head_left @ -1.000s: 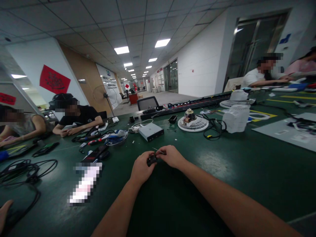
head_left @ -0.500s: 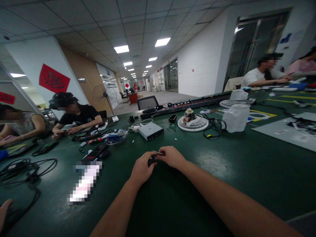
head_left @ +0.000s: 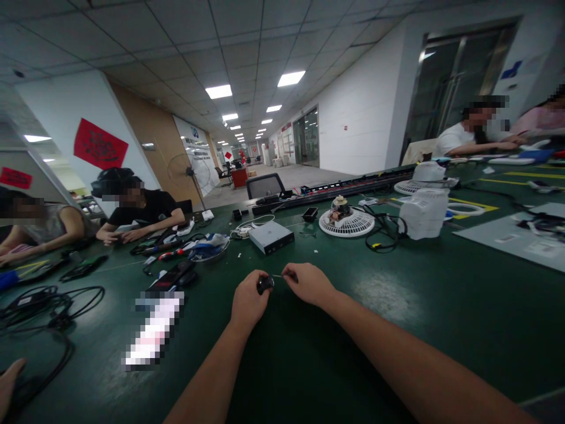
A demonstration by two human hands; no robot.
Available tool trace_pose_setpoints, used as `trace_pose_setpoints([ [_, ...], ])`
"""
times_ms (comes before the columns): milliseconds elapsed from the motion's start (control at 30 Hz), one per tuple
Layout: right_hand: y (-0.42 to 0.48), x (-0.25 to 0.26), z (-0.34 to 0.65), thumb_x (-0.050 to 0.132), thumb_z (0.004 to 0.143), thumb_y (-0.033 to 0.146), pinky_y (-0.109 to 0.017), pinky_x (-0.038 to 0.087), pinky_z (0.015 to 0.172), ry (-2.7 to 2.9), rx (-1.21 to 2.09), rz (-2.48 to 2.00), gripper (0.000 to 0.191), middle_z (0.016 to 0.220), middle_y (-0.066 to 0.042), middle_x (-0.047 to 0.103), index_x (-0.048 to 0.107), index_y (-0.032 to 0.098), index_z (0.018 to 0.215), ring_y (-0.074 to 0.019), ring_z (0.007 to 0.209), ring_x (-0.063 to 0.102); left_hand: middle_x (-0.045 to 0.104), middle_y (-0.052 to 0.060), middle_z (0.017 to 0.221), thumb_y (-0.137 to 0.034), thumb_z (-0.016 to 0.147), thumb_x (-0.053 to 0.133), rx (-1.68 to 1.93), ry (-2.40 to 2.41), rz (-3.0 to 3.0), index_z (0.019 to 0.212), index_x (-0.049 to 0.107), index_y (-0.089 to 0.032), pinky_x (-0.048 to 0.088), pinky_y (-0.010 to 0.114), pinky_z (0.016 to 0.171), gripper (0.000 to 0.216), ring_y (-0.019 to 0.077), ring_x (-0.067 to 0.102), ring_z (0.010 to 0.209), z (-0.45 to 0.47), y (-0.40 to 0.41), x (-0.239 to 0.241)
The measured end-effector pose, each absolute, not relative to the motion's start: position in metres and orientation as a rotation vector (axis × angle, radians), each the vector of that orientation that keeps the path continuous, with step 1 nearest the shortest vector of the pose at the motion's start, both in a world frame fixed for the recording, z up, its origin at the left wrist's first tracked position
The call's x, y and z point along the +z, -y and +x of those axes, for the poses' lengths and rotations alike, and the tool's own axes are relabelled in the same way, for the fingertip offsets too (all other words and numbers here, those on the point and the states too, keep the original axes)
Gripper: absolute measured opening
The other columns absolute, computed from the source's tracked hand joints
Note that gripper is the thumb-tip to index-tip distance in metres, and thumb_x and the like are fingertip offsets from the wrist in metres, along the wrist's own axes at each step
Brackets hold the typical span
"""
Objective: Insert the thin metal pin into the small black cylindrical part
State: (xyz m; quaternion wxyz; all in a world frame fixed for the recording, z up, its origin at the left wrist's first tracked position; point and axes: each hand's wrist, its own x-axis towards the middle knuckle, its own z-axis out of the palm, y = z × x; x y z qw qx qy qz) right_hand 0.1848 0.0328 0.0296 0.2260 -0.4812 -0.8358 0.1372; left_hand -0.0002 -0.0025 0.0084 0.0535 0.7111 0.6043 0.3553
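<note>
My left hand is closed round a small black part, held just above the green table. My right hand sits right beside it, fingers pinched on a thin metal pin whose tip points at the black part. Both forearms reach in from the bottom edge. The two hands are a short gap apart.
Beyond my hands lie a grey box, a white fan grille with a motor, a white fan housing and black cables. Tools and a dish lie to the left. Other people sit at the left and far right.
My hands have drawn slightly apart. The thin pin now shows between them, and the black part has turned in my left fingers.
</note>
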Motion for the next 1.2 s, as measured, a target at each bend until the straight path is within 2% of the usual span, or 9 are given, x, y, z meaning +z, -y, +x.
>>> trace_pose_setpoints([
  [367,-0.0331,0.0300,0.1881,0.053,0.085,0.026,-0.028,0.044,0.070,2.458,0.261,-1.297,0.021,0.090,-0.003,0.073,0.071,0.026,0.096,-0.0206,0.083,0.066,0.069,0.001,0.097,-0.009,0.074,0.067,1.038,-1.775,2.195,0.096,0.064,-0.022,0.048,0.032,0.082,0.026,0.0196,0.064,0.092,0.0025,0.0055,0.0103],
  [600,-0.0324,0.0293,0.1872,0.052,0.085,0.028,-0.025,0.045,0.072,2.406,0.378,-1.208,0.022,0.089,-0.001,0.073,0.071,0.026,0.096,-0.0170,0.081,0.067,0.069,0.002,0.097,-0.007,0.074,0.065,1.034,-1.760,2.204,0.095,0.064,-0.022,0.048,0.031,0.083,0.026,0.0187,0.064,0.092,0.0018,0.0057,0.0115],
  [933,-0.0345,0.0280,0.1876,0.054,0.082,0.028,-0.027,0.044,0.065,2.441,0.278,-1.340,0.020,0.086,-0.002,0.073,0.071,0.026,0.091,-0.0202,0.079,0.067,0.070,0.002,0.099,-0.007,0.072,0.066,0.982,-1.780,2.231,0.095,0.066,-0.023,0.047,0.034,0.085,0.028,0.0210,0.064,0.094,0.0034,0.0070,0.0118],
  [1200,-0.0312,0.0302,0.1859,0.055,0.081,0.032,-0.027,0.044,0.067,2.432,0.326,-1.298,0.021,0.085,-0.002,0.073,0.072,0.026,0.092,-0.0196,0.079,0.066,0.070,0.002,0.098,-0.009,0.074,0.065,0.957,-1.776,2.255,0.095,0.066,-0.024,0.047,0.035,0.085,0.025,0.0217,0.064,0.093,0.0057,0.0077,0.0125],
])
